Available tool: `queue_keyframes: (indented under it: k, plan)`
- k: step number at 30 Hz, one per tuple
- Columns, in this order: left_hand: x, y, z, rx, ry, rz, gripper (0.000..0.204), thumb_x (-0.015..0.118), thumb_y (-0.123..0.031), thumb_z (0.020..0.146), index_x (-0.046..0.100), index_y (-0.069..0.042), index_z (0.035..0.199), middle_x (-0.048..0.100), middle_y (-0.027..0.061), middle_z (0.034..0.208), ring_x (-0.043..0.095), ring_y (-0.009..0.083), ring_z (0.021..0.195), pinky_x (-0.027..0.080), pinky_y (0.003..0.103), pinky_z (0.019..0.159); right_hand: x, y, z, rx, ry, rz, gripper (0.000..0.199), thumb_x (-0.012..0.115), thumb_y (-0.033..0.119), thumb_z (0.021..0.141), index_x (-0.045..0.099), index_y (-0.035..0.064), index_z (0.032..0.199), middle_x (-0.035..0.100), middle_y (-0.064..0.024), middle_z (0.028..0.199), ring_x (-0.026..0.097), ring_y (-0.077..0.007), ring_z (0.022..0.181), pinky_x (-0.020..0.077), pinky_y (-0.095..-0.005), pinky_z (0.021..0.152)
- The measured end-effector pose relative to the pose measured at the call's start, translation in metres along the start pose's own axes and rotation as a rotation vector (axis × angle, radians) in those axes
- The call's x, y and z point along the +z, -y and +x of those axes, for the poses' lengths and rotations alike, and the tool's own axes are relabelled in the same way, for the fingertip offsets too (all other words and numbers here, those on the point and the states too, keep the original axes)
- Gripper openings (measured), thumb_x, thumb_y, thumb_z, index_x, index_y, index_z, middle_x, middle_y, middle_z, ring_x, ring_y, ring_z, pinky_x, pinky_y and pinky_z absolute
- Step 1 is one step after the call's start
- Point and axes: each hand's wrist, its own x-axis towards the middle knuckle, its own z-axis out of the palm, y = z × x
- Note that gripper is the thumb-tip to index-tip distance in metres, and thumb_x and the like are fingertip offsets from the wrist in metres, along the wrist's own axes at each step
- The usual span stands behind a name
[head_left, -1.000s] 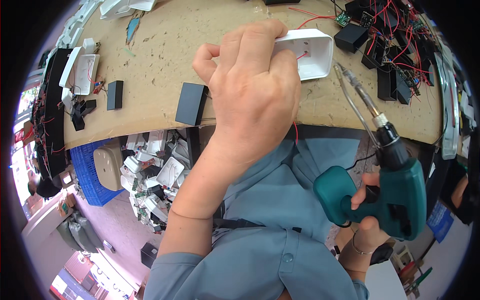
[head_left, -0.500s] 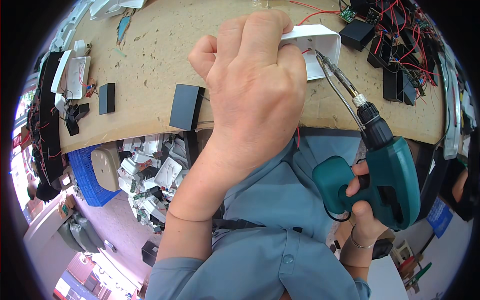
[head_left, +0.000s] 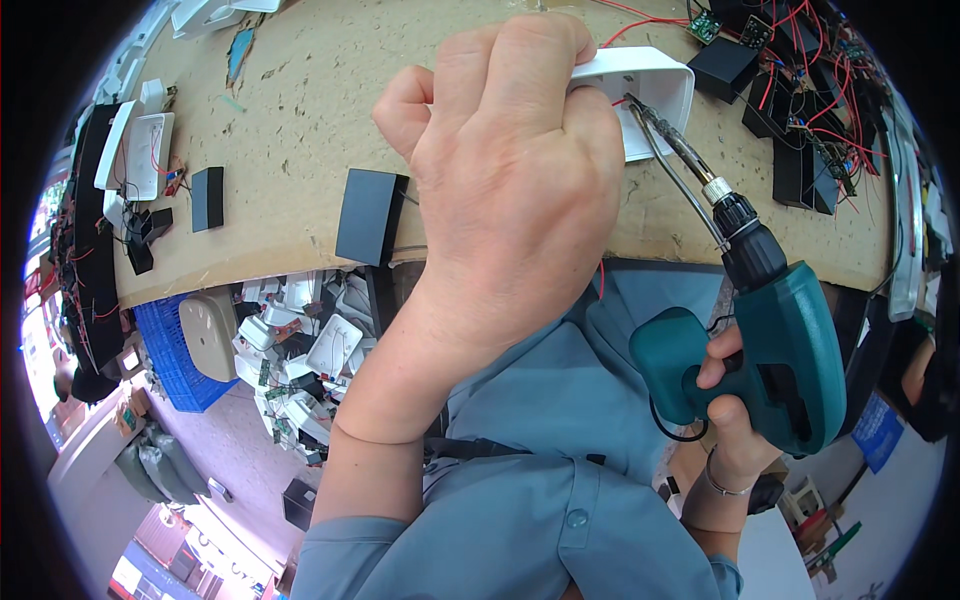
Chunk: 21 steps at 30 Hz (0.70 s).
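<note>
My left hand (head_left: 515, 170) is closed round a white plastic housing (head_left: 660, 80) above the bench, its open side turned to the right. Part of the housing is hidden behind my knuckles. In my right hand (head_left: 735, 400) is a green pistol-shaped soldering gun (head_left: 795, 340), with its grip held by my fingers. The thin metal tip (head_left: 650, 115) and the curved tube beside it reach into the housing, close to a short red wire end. Whether the tip touches the wire I cannot tell. A longer red wire (head_left: 601, 280) hangs below my left hand.
A black box (head_left: 371, 217) lies left of my wrist, and a smaller one (head_left: 208, 198) farther left. Black boxes, circuit boards and red wires pile up at right (head_left: 805, 150). Below the bench edge sit a heap of white housings (head_left: 330, 345) and a blue crate (head_left: 170, 350).
The housing and my left hand have shifted slightly to the right. The soldering gun's tip has moved a little left and up inside the housing. Both grips stay the same.
</note>
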Motion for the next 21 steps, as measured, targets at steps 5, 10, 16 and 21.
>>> queue_keyframes:
  k: [5, 10, 16, 21]
  plan:
    - [-0.001, 0.000, -0.001, 0.005, 0.017, 0.012, 0.005, 0.056, -0.004, 0.063, 0.054, -0.005, 0.067, 0.052, 0.0010, 0.087, 0.047, 0.0176, 0.082, 0.025, 0.034, 0.074, 0.001, 0.003, -0.003, 0.005, -0.033, -0.010, 0.057, 0.073, 0.030, 0.069, 0.047, -0.0081, 0.102, 0.055, -0.0119, 0.081, 0.053, -0.0134, 0.061, 0.0426, -0.0232, 0.054]
    - [-0.003, -0.001, 0.000, 0.016, 0.032, 0.024, 0.006, 0.057, -0.004, 0.063, 0.055, -0.006, 0.068, 0.052, 0.0012, 0.087, 0.047, 0.0177, 0.082, 0.025, 0.034, 0.074, 0.001, 0.010, -0.004, 0.042, -0.046, -0.026, 0.055, 0.072, 0.030, 0.070, 0.047, -0.0077, 0.102, 0.056, -0.0112, 0.078, 0.054, -0.0147, 0.062, 0.0454, -0.0248, 0.056]
    - [-0.004, -0.001, 0.000, 0.023, 0.043, 0.036, 0.007, 0.058, -0.005, 0.062, 0.056, -0.006, 0.069, 0.052, 0.0013, 0.088, 0.047, 0.0177, 0.083, 0.025, 0.034, 0.074, 0.013, 0.015, -0.005, 0.062, -0.080, -0.029, 0.057, 0.070, 0.031, 0.071, 0.047, -0.0078, 0.105, 0.056, -0.0118, 0.081, 0.056, -0.0149, 0.064, 0.0470, -0.0254, 0.059]
    - [-0.006, -0.003, 0.003, 0.037, 0.056, 0.051, 0.007, 0.058, -0.006, 0.062, 0.057, -0.007, 0.069, 0.053, 0.0014, 0.089, 0.048, 0.0178, 0.083, 0.025, 0.034, 0.075, 0.006, 0.016, -0.010, 0.114, -0.045, -0.044, 0.060, 0.070, 0.032, 0.071, 0.045, -0.0077, 0.108, 0.056, -0.0137, 0.087, 0.057, -0.0152, 0.066, 0.0470, -0.0256, 0.062]
